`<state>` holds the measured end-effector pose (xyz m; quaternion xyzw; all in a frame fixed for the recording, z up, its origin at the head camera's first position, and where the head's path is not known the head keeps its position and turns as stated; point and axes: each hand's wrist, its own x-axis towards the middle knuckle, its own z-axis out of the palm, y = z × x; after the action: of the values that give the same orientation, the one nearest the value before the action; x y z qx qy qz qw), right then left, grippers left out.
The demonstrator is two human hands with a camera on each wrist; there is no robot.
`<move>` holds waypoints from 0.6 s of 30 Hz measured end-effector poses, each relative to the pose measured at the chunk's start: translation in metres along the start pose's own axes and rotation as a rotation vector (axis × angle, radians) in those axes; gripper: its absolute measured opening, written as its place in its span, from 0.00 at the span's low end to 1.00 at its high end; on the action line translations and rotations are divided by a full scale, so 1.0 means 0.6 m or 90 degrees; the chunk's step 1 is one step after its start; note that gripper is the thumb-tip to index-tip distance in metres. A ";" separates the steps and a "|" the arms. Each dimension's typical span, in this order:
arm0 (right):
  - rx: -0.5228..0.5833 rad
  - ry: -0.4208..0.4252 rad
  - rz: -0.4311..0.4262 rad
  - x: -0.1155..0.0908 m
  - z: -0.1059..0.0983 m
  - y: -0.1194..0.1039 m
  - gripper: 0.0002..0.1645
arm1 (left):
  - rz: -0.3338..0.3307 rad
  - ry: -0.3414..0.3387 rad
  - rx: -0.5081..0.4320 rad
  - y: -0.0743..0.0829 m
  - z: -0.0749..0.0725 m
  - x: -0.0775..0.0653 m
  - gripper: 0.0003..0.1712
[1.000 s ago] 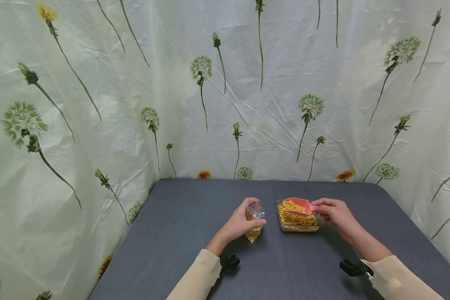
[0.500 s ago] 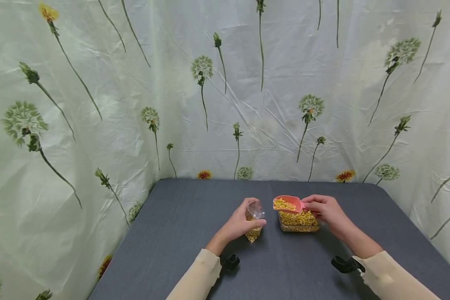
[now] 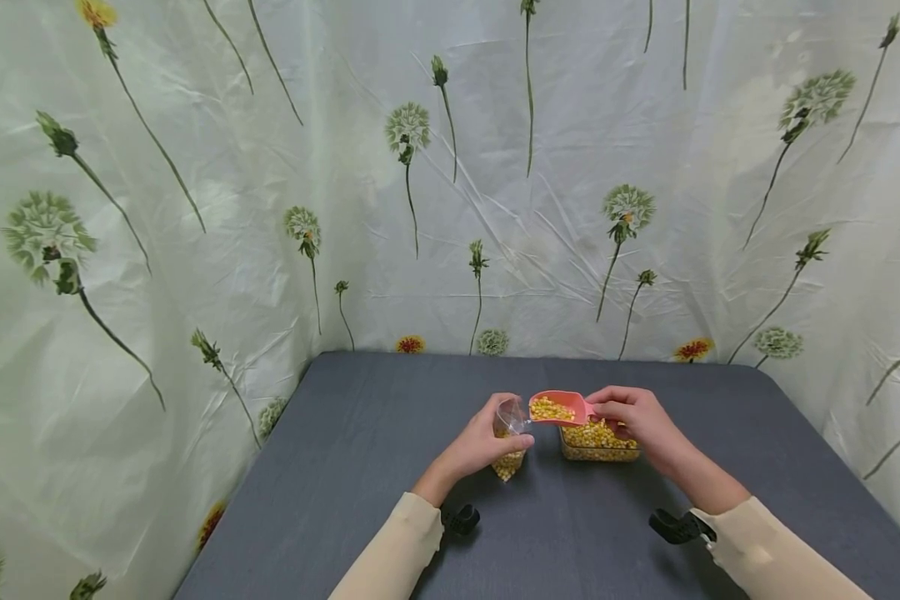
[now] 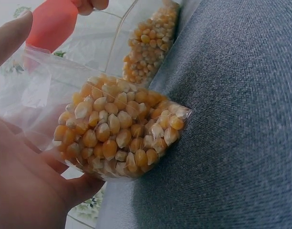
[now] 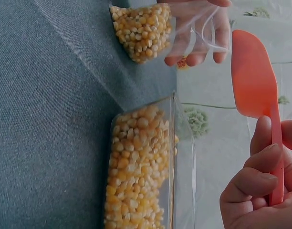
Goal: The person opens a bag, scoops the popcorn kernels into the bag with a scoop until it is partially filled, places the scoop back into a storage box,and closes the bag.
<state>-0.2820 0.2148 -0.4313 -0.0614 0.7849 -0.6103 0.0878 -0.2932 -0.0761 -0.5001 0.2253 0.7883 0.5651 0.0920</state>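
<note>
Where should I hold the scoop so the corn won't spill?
Probably by the thin handle of the scoop, from the right, where the right hand holds it: the handle sticks out that way, clear of the wide bowl with the corn.

We see a smooth plastic scoop (image 5: 253, 71), a glossy plastic bag (image 4: 117, 129) and a shiny box (image 5: 184, 171). Our surface (image 3: 382, 433) is matt, woven cloth; the curtain (image 3: 465, 83), faintly glossy.
</note>
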 end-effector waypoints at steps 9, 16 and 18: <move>-0.010 -0.019 -0.011 0.006 0.022 -0.004 0.17 | -0.007 0.007 0.001 0.001 0.002 0.001 0.36; -0.007 -0.039 -0.021 0.014 0.039 0.000 0.16 | -0.004 -0.005 -0.013 0.002 0.003 0.001 0.35; -0.007 -0.043 -0.021 0.015 0.044 0.001 0.16 | -0.004 -0.009 -0.021 0.003 0.003 0.002 0.35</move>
<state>-0.2852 0.1878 -0.4386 -0.0953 0.7835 -0.6051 0.1041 -0.2930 -0.0739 -0.4990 0.2256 0.7791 0.5757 0.1032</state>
